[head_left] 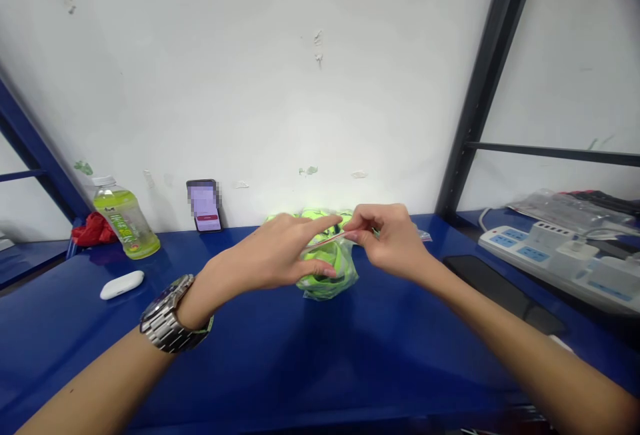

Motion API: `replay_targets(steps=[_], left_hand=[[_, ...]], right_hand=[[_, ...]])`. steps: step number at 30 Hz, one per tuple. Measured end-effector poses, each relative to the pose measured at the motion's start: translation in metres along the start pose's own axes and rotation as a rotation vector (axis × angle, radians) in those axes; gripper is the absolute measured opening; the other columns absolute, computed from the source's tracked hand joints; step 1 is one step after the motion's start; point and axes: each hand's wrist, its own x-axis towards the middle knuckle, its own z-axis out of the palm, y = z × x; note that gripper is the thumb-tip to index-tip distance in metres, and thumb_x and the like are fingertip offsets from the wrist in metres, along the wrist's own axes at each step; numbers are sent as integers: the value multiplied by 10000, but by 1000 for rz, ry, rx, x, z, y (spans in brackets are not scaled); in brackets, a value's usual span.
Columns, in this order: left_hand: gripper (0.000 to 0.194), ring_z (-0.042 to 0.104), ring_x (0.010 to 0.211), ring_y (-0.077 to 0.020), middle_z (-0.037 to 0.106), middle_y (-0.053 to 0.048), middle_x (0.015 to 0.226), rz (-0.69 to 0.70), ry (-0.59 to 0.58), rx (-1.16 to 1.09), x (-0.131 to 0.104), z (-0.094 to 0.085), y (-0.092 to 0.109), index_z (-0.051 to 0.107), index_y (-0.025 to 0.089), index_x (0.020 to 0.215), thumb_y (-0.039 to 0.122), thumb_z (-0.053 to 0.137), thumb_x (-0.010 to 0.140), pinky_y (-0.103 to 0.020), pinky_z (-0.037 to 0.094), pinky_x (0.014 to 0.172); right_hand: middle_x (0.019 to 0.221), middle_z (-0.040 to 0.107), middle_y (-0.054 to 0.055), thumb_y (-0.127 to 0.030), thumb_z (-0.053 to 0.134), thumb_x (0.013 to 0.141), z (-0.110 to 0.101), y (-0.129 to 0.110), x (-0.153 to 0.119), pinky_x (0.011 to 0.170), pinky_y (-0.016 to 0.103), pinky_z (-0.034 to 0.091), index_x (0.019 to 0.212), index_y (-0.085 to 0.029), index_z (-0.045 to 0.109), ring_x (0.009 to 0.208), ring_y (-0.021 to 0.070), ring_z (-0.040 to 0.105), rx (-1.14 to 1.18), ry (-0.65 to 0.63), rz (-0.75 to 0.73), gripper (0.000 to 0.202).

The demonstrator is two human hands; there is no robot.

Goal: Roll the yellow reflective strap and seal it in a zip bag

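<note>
A clear zip bag (327, 286) with bright yellow-green fabric inside lies on the blue tabletop. Its mouth strip, edged in red, runs between my two hands. My right hand (390, 238) is closed, thumb and forefinger pinching the right part of that strip. Over the bag's left side lies my left hand (277, 252), open, with forefinger stretched along the strip and thumb held apart lower down against the bag. Part of the bag is hidden behind both hands. A metal-band watch (170, 315) is on my left wrist.
At the left stand a green drink bottle (127, 218), red crumpled material (94, 230) and a white case (122, 285). A lit phone (205, 205) leans on the wall. Rightward are a dark phone (505, 288), a power strip (555, 258) and plastic packaging (560, 212). Dark posts (483, 88) frame the table.
</note>
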Motion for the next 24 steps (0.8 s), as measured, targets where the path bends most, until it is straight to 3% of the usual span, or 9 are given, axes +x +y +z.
replay_targets(steps=[2, 4, 8, 11, 14, 16, 18, 21, 24], left_hand=[[280, 518, 537, -139, 595, 24, 609, -67, -93, -43, -6, -5, 0, 586, 203, 1082, 399, 563, 884, -248, 335, 536], [181, 449, 463, -107, 533, 43, 539, -140, -74, -64, -17, -11, -11, 611, 185, 915, 351, 545, 885, -238, 292, 492], [245, 499, 558, -111, 573, 28, 636, -333, 180, 55, -53, -27, -57, 627, 171, 1008, 345, 577, 843, -220, 351, 545], [277, 554, 675, -144, 617, -2, 763, -536, 415, 354, -84, -24, -91, 586, 166, 1110, 330, 514, 898, -269, 430, 669], [300, 540, 1098, -249, 589, -55, 1182, -436, 518, 471, -110, 4, -119, 480, 217, 1226, 247, 398, 939, -399, 436, 938], [305, 510, 1161, -277, 542, -110, 1255, -360, 374, 444, -125, 30, -133, 478, 199, 1213, 233, 387, 925, -438, 414, 995], [345, 523, 1141, -299, 533, -150, 1247, -313, 193, 363, -139, 55, -143, 474, 181, 1229, 278, 432, 901, -440, 437, 979], [436, 481, 1203, -323, 473, -178, 1313, -344, 147, 292, -156, 82, -148, 413, 180, 1307, 277, 447, 883, -480, 411, 1019], [425, 449, 1250, -305, 438, -179, 1343, -355, 163, 242, -163, 92, -150, 401, 188, 1301, 203, 389, 877, -472, 396, 1046]], right_hand=[[636, 657, 13, -153, 596, 762, 1, -7, 4, 527, 228, 427, 712, -152, 659, 570, 119, 568, 124, -68, 25, 80], [776, 706, 41, -246, 619, 805, -1, -6, 8, 579, 248, 474, 858, -157, 691, 637, 137, 615, 196, -89, 40, 127], [827, 710, 56, -301, 573, 856, 9, 18, 15, 649, 280, 495, 909, -159, 688, 732, 165, 637, 96, -117, 77, 190], [906, 703, 90, -257, 543, 871, 50, 34, 21, 780, 344, 475, 915, -151, 686, 852, 203, 627, -173, -273, -33, 184], [1102, 637, 192, -337, 544, 886, 112, 37, 26, 896, 463, 419, 1123, -116, 612, 1089, 315, 540, -463, -325, -136, 332], [1331, 497, 248, -358, 605, 848, 150, 36, 28, 957, 527, 359, 1291, -103, 491, 1237, 381, 418, -601, -341, -198, 524], [1378, 461, 256, -220, 501, 901, 174, 35, 29, 977, 513, 342, 1306, -84, 474, 1259, 359, 418, -640, -353, -206, 428], [1291, 560, 234, -62, 381, 896, 179, 35, 31, 974, 458, 358, 1215, -74, 556, 1138, 301, 548, -630, -357, -182, 364], [1237, 614, 187, -105, 392, 906, 153, 31, 32, 832, 379, 443, 1220, -131, 563, 989, 270, 631, -605, -326, -138, 359]])
